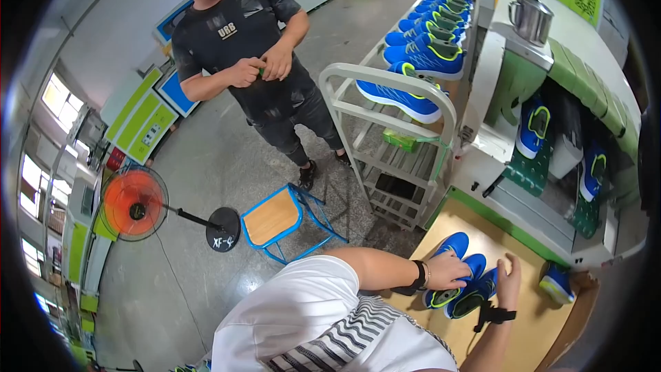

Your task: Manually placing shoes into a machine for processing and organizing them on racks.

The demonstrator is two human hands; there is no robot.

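Three blue shoes point(463, 282) with yellow-green linings are lying side by side on the wooden worktop point(523, 317), just in front of the person wearing the camera. The left hand point(447, 270) is resting on top of them, its grip spread flat over the uppers rather than pinching anything. The right hand point(509, 277) is standing edge-on just beside the rightmost of the three, fingers loosely extended and touching its side; I cannot tell whether that grip is closing on anything. A fourth blue shoe point(556, 282) is sitting apart near the worktop's right edge. Beyond the worktop, more blue shoes are riding on the green conveyor machine point(544, 186), and a long row of them is lining the top of a pale metal rack point(385, 124). A metal kettle point(530, 17) is standing on the machine. Another person in a dark shirt point(241, 34) is standing by the rack, near a blue stool point(282, 217) and an orange floor fan point(134, 203).
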